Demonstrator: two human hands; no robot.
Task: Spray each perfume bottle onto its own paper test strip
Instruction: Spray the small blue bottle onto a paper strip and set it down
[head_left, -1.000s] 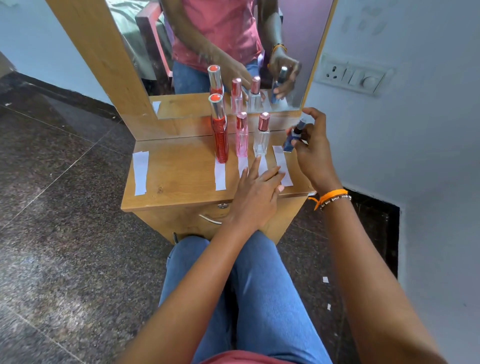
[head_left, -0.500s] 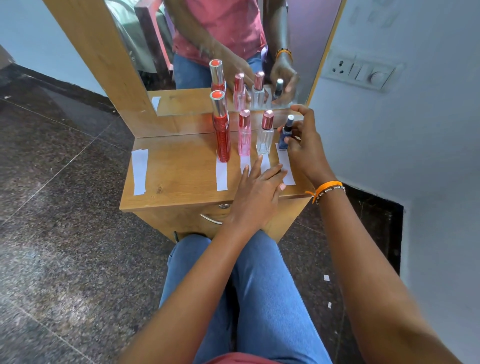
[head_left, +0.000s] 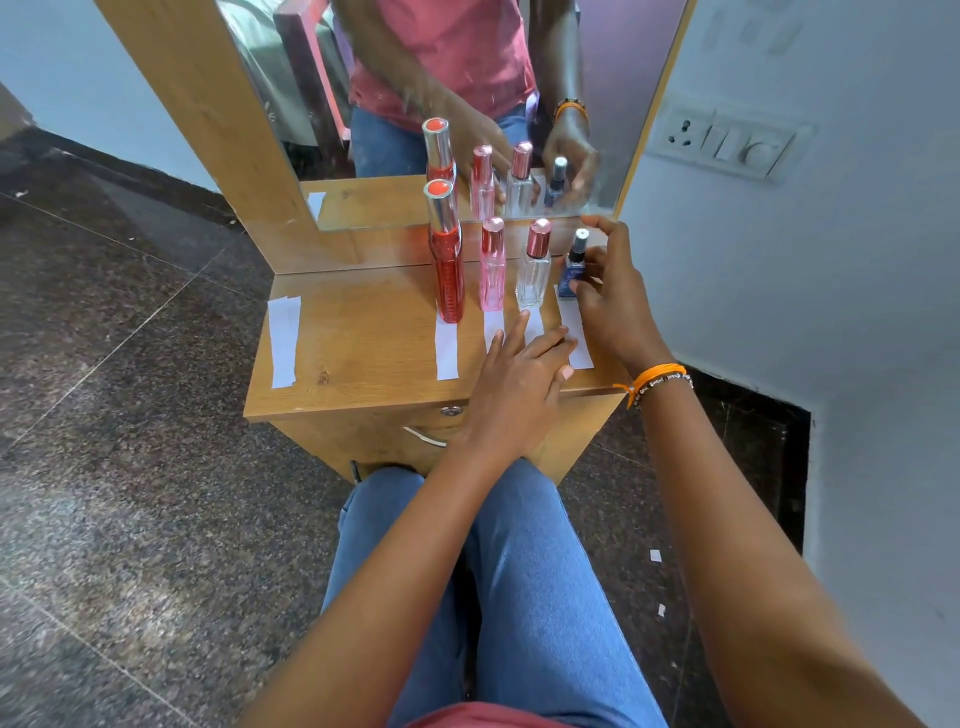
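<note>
Since a second ago the small blue perfume bottle (head_left: 572, 270) has come down from its tilted, lifted pose and now stands upright on the worktop (head_left: 358, 343), at the far end of the rightmost paper strip (head_left: 575, 332). The right hand (head_left: 615, 301) remains curled round it, thumb and fingertips closed on the dark body just under the silver cap, so its grip is still on the bottle. An orange band and a beaded bracelet (head_left: 657, 379) sit on that wrist.

The left hand (head_left: 519, 384) has stayed flat, its fingers straight and spread, pressing on the near parts of two middle strips (head_left: 493, 327); its grip holds nothing.

To the left of the blue bottle, in one row, stand a clear glass bottle (head_left: 534, 267) with a rose cap, a slim pink bottle (head_left: 492, 267), and a tall red bottle (head_left: 447, 260) with a silver collar. Each stands at the far end of its own white strip; the red one's strip (head_left: 447, 348) lies bare toward the near edge. A fifth strip (head_left: 284, 340) lies well apart at the worktop's left side with no bottle by it.

Behind the row a mirror (head_left: 467, 104) in a wooden frame reflects the bottles and hands. On the wall to the right is a switch and socket plate (head_left: 727, 145). Blue-jeaned knees (head_left: 519, 597) show below the worktop, over a dark speckled floor (head_left: 130, 467).
</note>
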